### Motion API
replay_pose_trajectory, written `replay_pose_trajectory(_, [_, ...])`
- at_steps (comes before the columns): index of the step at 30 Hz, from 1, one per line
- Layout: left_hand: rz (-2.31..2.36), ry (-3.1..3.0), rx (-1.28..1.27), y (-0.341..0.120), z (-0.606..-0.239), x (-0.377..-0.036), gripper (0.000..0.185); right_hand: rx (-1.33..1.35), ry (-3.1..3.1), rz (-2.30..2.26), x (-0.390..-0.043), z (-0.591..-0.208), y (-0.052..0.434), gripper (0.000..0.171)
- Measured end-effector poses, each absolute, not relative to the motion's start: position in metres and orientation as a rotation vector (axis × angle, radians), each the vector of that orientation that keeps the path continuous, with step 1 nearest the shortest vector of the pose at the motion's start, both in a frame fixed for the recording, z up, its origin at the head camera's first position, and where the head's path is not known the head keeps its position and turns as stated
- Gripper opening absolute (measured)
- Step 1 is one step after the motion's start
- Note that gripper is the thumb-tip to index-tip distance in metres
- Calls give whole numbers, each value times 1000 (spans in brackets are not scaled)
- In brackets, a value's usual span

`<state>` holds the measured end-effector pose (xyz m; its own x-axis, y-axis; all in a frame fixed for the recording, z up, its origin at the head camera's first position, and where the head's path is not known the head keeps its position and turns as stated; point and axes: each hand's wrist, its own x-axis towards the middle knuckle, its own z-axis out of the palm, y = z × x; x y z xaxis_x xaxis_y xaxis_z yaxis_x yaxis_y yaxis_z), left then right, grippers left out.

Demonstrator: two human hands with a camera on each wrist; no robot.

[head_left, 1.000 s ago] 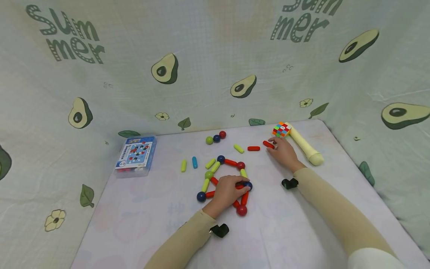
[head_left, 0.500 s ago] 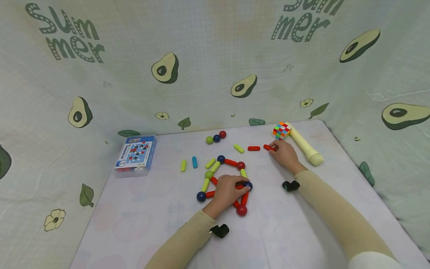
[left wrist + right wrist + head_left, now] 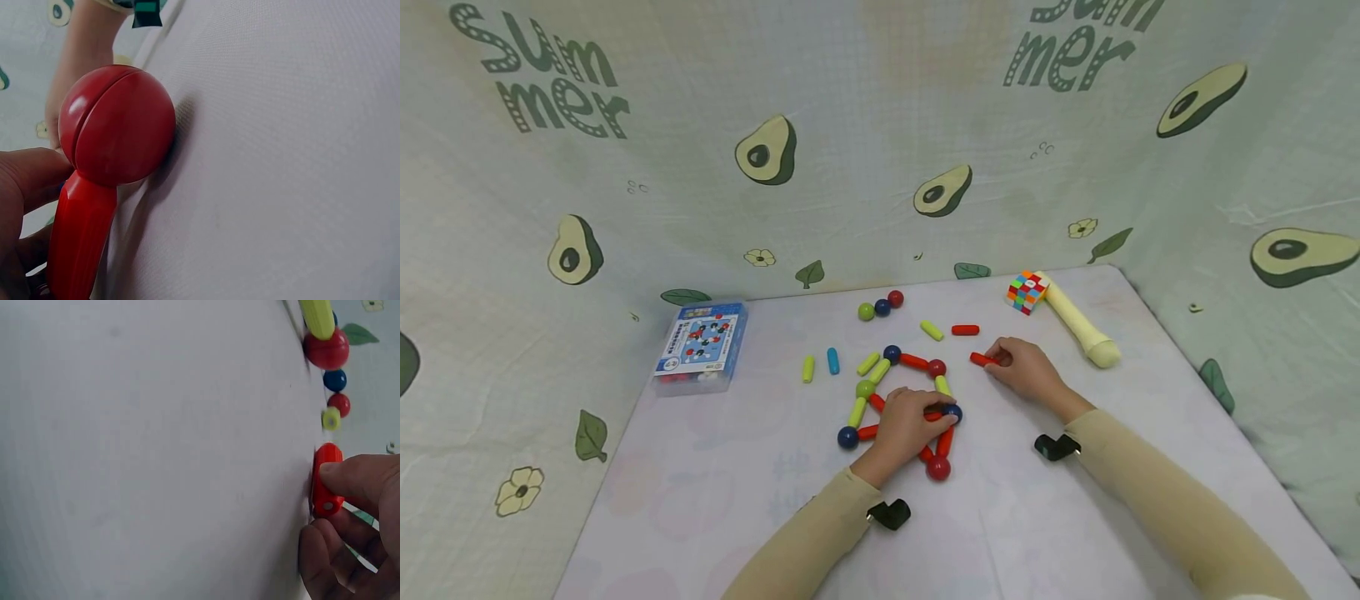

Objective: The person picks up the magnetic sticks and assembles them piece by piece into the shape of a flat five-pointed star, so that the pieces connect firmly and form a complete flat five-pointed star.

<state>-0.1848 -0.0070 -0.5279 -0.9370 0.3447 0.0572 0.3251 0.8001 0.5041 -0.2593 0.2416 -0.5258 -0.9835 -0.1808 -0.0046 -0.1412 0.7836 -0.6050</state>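
- The red stick (image 3: 981, 359) sits low over the white table (image 3: 715, 492), just right of the built figure (image 3: 901, 400) of sticks and balls and clear of it; the right hand (image 3: 1026, 372) pinches its near end.
- The right wrist view gives what the head view cannot: the thumb tip lies curled over the red stick (image 3: 326, 480) from one side, other fingers (image 3: 325, 556) are bent under it, and a small metal dot shows on the stick's end face. Whether the stick touches the cloth cannot be told there.
- That same view looks along the table past a lime stick (image 3: 317, 317) and a red ball (image 3: 326, 349) of the figure to further balls behind.
- The left hand (image 3: 907, 425) lies over the lower middle of the figure, fingers bent down onto its red sticks beside a dark blue ball (image 3: 952, 412). From the head view alone the grip is hard to read.
- The left wrist view fills in a little: a fingertip (image 3: 28, 177) touches the bottom red ball (image 3: 117, 125) where a red stick (image 3: 80, 240) joins it; whether the fingers close round anything cannot be told.
- Only the head view shows the surroundings: loose sticks (image 3: 965, 330) and three balls (image 3: 881, 307) further back, a blue box (image 3: 702, 343) at the left, a colour cube (image 3: 1027, 292) and a cream handle (image 3: 1082, 330) at the far right.
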Motion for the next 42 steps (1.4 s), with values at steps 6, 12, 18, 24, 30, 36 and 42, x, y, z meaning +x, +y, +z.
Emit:
replay_pose_trajectory(6, [813, 2953, 541, -7, -529, -186, 36, -379, 2859, -1035, -249, -525, 222, 14])
replay_pose_trajectory(12, [813, 2964, 555, -6, -528, -186, 36, -426, 2820, -1077, -247, -523, 211, 15])
replay_pose_trajectory(18, [816, 2966, 559, -7, -527, -186, 35, -420, 2812, -1061, -246, -522, 208, 15])
replay_pose_trajectory(24, [817, 2967, 554, -7, -527, -185, 35, -415, 2766, -1077, -249, -522, 211, 15])
replay_pose_trajectory(30, [839, 2960, 524, -7, -528, -185, 36, -330, 2786, -1101, -264, -525, 219, 21])
replay_pose_trajectory(36, [833, 2958, 501, -6, -528, -184, 36, -196, 2820, -1087, -285, -524, 221, 33])
replay_pose_trajectory(42, [830, 2960, 498, -5, -527, -183, 36, -147, 2862, -1083, -304, -525, 220, 42])
